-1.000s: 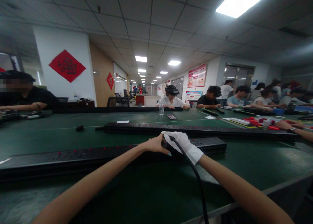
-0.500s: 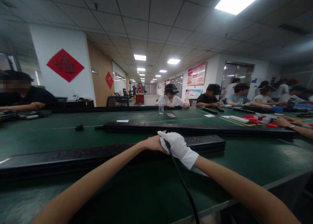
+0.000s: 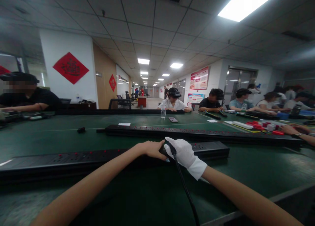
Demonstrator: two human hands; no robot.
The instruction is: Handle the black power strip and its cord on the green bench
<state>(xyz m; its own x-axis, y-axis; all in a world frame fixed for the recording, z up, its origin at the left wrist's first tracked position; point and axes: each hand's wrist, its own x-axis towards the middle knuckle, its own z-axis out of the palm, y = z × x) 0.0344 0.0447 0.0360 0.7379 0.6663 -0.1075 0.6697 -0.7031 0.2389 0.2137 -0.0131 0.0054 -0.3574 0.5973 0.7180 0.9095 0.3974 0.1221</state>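
Note:
My right hand [image 3: 181,151], in a white glove, is wrapped round the end of a black cable [image 3: 185,186] that hangs down toward the table's near edge. Bare, my left hand [image 3: 155,149] touches a dark piece at the cable's end, its thumb and fingers round the piece's left side. Both hands are over the near black power strip [image 3: 93,156], which has red parts along its top. The piece between the hands is mostly hidden. Behind them lies a second long black strip [image 3: 147,131].
On the green table [image 3: 86,139] are a small black object [image 3: 81,130], a water bottle [image 3: 163,110], a phone [image 3: 173,120] and white paper [image 3: 124,124]. Red and white parts [image 3: 264,125] lie at the right, near another person's hand [image 3: 291,129]. Several people sit around.
The view has tilted up slightly. My hands are a little further apart, with more of the dark piece showing between them.

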